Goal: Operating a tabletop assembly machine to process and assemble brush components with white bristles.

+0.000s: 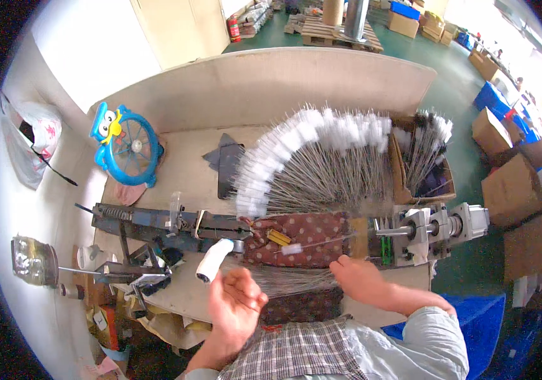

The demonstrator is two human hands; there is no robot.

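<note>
Resting on a near bundle of wires [296,282], right hand [363,278] has its grip closed on them. Left hand [236,304] hovers open, holding nothing. Fan of white-tipped wires [318,158] lies far on desk [188,171]. Risk: loose wires may slide off the near edge.

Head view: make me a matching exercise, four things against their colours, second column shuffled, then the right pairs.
Things:
1. Small fan with a cartoon bird
2. Patterned cloth pad above the hands
3. Lever handle by the left hand
4. Cardboard box on the floor

Colours:
A. white
B. brown
C. blue
D. dark red with dots

Pairs: 1-C, 2-D, 3-A, 4-B
</note>
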